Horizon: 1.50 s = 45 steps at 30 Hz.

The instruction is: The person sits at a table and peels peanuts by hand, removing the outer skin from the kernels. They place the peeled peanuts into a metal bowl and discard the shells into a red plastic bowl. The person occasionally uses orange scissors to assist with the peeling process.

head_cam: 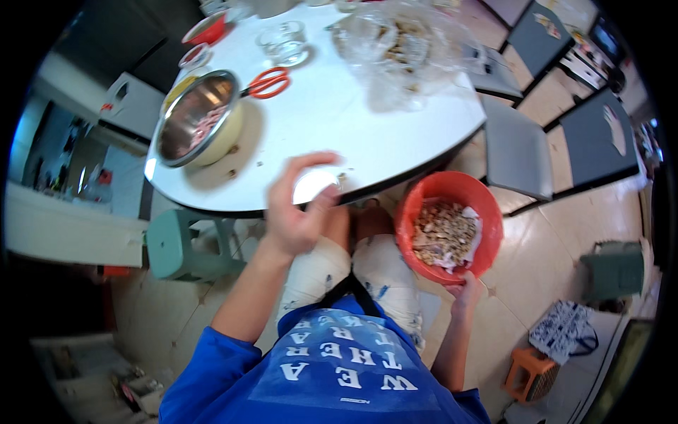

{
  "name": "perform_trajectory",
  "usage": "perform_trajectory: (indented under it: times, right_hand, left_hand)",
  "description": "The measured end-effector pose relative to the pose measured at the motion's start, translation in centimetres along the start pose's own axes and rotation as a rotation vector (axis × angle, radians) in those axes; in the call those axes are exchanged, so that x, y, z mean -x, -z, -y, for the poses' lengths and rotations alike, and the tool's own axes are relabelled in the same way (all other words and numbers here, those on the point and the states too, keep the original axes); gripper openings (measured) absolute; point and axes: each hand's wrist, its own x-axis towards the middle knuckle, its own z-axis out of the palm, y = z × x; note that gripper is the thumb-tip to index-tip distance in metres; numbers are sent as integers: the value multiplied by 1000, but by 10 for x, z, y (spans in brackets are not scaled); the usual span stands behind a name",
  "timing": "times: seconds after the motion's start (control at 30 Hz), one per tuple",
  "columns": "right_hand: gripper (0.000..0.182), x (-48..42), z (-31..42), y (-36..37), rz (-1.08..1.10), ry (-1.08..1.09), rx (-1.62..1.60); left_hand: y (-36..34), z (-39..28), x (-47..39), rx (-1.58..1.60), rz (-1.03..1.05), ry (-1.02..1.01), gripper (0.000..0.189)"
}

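Note:
My left hand [299,206] is raised, slightly blurred, at the near edge of the white table [296,122], its fingers curled apart with nothing seen between them. Small dark crumbs lie on the table just beyond it. With my right hand [466,292] I grip the near rim of a red plastic bucket [488,225], tilted beside my right knee below the table's edge. Many small shell-like pieces [445,230] and some whitish, crumpled material lie inside it. On the table's left, a tilted metal bowl [177,119] holding pinkish pieces [207,127] rests in or on a pale yellow bowl [228,140].
Red-handled scissors [269,83] lie by the bowls. Glass cups [286,45], a red bowl [206,31] and a clear plastic bag [392,47] of brownish pieces are farther back. Grey chairs [519,151] stand at the right, a green stool [175,244] at the left.

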Motion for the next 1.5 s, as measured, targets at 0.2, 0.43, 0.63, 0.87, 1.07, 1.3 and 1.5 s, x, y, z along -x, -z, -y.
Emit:
perform_trajectory:
  times: [0.2, 0.43, 0.63, 0.87, 1.07, 1.3, 1.5]
  right_hand:
    - [24, -5, -1, 2, -14, -9, -15]
    - [23, 2, 3, 2, -40, 36, 23]
    - [23, 5, 5, -1, -70, 8, 1]
    - [22, 1, 1, 3, -48, 26, 22]
    - [18, 4, 2, -2, -84, 34, 5]
    - [21, 2, 5, 4, -77, 7, 17]
    - [24, 2, 5, 4, -77, 9, 34]
  left_hand:
    - [80, 71, 31, -717, -172, 309, 75]
    - [54, 80, -11, -768, 118, 132, 91]
    - [11, 53, -26, -542, 145, 109, 99]
    - [7, 57, -14, -759, 36, 297, 117]
    - [-80, 37, -47, -724, -39, 320, 127]
    - [-79, 50, -82, -248, -113, 214, 90]
    - [-36, 103, -94, 431, -218, 420, 46]
